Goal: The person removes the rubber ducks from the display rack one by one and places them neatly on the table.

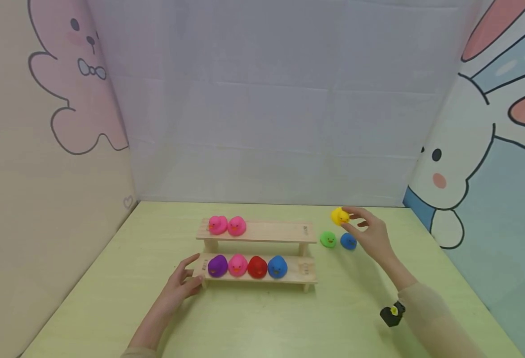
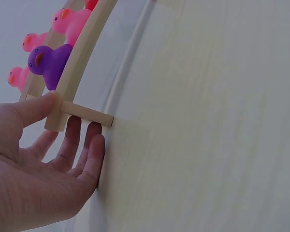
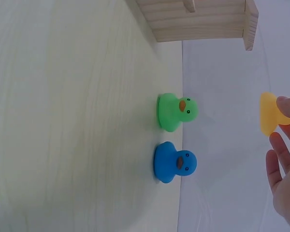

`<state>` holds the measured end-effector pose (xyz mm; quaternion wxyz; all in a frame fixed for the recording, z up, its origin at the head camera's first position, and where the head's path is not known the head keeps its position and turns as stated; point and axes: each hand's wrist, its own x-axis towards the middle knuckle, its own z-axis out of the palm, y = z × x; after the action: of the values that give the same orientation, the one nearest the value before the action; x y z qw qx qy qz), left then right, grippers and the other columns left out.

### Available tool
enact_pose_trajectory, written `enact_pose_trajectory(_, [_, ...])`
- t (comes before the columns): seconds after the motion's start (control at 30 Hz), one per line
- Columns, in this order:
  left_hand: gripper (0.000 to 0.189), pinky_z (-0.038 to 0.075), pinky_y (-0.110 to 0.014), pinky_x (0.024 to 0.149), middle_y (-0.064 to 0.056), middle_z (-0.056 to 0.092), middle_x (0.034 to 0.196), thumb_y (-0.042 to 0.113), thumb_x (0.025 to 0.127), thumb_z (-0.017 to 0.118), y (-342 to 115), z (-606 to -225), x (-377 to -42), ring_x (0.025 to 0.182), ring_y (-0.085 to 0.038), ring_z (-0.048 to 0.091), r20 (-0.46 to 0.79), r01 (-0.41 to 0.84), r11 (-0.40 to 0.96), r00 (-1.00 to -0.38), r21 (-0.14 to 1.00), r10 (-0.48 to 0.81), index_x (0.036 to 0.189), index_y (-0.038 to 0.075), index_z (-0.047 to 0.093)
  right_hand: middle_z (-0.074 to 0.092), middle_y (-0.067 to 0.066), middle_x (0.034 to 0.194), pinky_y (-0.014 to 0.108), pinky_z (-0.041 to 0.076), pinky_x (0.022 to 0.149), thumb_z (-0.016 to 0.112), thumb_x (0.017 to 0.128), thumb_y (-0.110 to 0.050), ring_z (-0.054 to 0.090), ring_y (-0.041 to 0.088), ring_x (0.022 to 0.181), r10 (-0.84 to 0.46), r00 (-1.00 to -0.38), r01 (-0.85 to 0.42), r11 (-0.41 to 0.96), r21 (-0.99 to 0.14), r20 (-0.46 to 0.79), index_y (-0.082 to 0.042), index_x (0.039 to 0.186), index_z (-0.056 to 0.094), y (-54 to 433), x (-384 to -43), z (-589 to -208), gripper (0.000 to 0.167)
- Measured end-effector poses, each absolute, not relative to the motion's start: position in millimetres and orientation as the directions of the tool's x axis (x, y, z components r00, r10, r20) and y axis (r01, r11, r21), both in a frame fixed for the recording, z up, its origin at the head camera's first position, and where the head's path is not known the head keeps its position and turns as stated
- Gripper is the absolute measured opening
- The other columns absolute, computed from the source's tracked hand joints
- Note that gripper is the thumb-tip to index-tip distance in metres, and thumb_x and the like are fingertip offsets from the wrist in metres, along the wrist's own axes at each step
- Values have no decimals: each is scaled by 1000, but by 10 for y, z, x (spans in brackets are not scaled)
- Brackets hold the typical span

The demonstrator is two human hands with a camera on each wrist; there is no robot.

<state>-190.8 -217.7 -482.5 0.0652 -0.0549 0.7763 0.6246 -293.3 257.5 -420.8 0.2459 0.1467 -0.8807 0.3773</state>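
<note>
My right hand [image 1: 371, 239] pinches a yellow rubber duck [image 1: 339, 217] between thumb and fingers. In the head view it is up and to the right of a two-step wooden rack [image 1: 275, 230]. My left hand [image 1: 178, 287] grips the left end of the rack's lower step [image 2: 58, 113], thumb at the top edge and fingers underneath by the leg. On that step sit a purple duck [image 1: 217, 266], a pink duck [image 1: 237, 265], a red duck [image 1: 257, 267] and a blue duck [image 1: 277, 267]. Two pink ducks [image 1: 227, 225] stand at the left of the upper step.
Right of the rack, a green duck [image 3: 175, 112] and another blue duck [image 3: 173, 162] stand side by side on the pale table [image 1: 266, 323]. A white sheet [image 1: 266, 114] hangs behind the table, and cartoon-printed panels [image 1: 504, 199] flank both sides.
</note>
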Motion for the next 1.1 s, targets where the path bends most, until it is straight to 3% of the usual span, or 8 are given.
enact_pose_trajectory(0.13, [61,55,-40,97,-18,54,130,14,99,57,-2177,-4825,-1907,110,-21,61,-170,-167,210,-985,963,-2,153,24,31,68,11,126,15,49,76,73,90,-14,65,26,102,-112,-845,-436,711,-552,524,-11,128,63,2669,-2928,-4218,40])
enact_pose_trajectory(0.2, [61,55,-40,98,-18,54,130,15,99,57,-2179,-4824,-1904,111,-21,61,-172,-168,212,-985,963,0,153,24,30,67,13,126,14,48,76,73,89,-13,65,31,103,-124,-850,-432,721,-542,512,-10,128,63,2715,-2927,-4223,40])
enact_pose_trajectory(0.37, [61,55,-40,97,-19,54,132,16,99,58,-2180,-4819,-1898,111,-21,61,-177,-173,218,-984,961,-1,153,25,30,68,14,124,16,49,75,74,88,-12,66,33,102,-149,-856,-425,748,-511,495,-9,127,64,2827,-2926,-4245,41])
enact_pose_trajectory(0.63, [61,55,-39,96,-18,54,132,15,99,57,-2188,-4829,-1905,111,-21,62,-176,-172,222,-984,960,-1,153,25,30,70,16,121,38,57,75,75,87,-10,67,33,100,-151,-856,-415,770,-485,494,-8,125,65,2967,-2937,-4315,40])
enact_pose_trajectory(0.83, [62,55,-39,96,-19,54,133,16,100,57,-2197,-4850,-1910,111,-22,62,-178,-173,227,-984,959,3,154,26,29,68,18,123,23,52,74,75,87,-10,67,35,101,-136,-874,-382,786,-486,467,-7,125,64,3059,-2938,-4363,40])
enact_pose_trajectory(1.1, [61,55,-39,96,-18,54,131,15,99,57,-2192,-4854,-1922,111,-22,61,-176,-172,219,-984,960,0,153,26,30,67,20,126,25,54,76,74,88,-12,67,38,103,-111,-900,-326,813,-483,421,-6,127,63,3206,-2962,-4436,40])
